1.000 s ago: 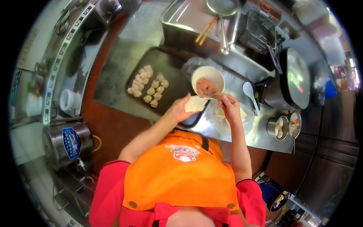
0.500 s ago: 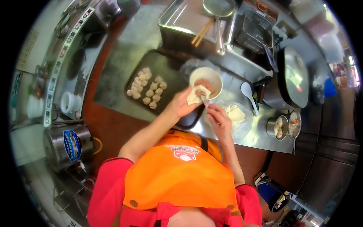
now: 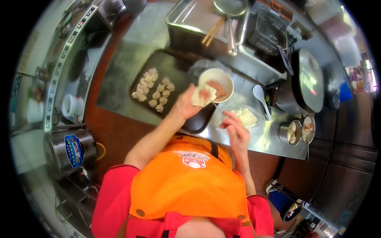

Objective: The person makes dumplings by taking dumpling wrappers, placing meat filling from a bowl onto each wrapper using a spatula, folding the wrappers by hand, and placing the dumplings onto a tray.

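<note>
My left hand holds a pale wrapper with a lump of pink filling on it, beside the white bowl. More pink filling lies in the bowl. A thin utensil handle sticks out between the wrapper and the bowl. My right hand is to the right of it, fingers apart and nothing visible in them. Near it, a stack of wrappers rests in a clear plastic bag. Several filled dumplings sit in rows on the dark tray.
A white spoon lies right of the bowl. Behind stand a steel fryer with chopsticks and a ladle on top, and a large pot. Two small metal containers stand at the right.
Filling has gone from the bowl onto the wrapper in my left hand. My right hand has let go of the utensil and moved down, away from the bowl.
</note>
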Motion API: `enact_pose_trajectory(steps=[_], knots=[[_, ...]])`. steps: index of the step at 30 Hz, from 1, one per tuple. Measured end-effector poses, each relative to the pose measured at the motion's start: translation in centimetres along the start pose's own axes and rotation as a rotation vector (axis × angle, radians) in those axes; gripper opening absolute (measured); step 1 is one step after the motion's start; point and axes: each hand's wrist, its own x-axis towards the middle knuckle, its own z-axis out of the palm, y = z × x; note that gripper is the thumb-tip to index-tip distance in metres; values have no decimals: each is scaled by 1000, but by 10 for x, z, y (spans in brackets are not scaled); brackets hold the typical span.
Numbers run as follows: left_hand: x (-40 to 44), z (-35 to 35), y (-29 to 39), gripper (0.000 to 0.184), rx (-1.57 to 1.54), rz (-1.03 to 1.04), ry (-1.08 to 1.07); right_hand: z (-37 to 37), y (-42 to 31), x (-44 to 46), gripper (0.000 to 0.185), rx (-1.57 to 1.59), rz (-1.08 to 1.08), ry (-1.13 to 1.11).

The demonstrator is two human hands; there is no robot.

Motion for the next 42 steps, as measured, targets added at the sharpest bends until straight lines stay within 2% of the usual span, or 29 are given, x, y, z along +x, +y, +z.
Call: enact_pose_trajectory(steps=[2,4,7,10,13,18,21,24,25,28,34,37,40,42], knots=[[-14,14,-5,55,-3,-59,-15,-4,7,11,36,418,215,215],[-18,15,-12,57,-10,-92,-50,-13,18,25,45,882,254,295],[-25,18,-15,56,-32,-118,-103,-26,44,32,47,1246,307,315],[-36,29,-5,55,184,-20,-172,-33,46,33,45,1204,299,417],[-28,14,-2,54,213,34,-143,-30,58,32,42,1159,354,397],[-28,17,-10,55,50,17,-145,-4,66,24,40,979,428,331],[-33,30,-7,57,19,23,-138,-8,72,15,36,1142,417,354],[-37,34,-5,58,10,20,-109,-15,73,13,30,1140,443,484],[-37,35,-6,59,8,13,-96,-18,72,14,26,1149,425,459],[-39,35,-9,60,-107,-65,-232,-18,63,17,25,1061,386,378],[-45,34,-16,59,25,-93,-121,-15,61,29,22,818,312,385],[-50,42,-14,57,2,-115,-128,-24,63,36,21,844,275,506],[-45,31,-14,57,-17,-65,-140,-20,50,37,20,912,328,502],[-44,33,-15,57,1,-36,-161,-5,42,34,21,919,356,397]])
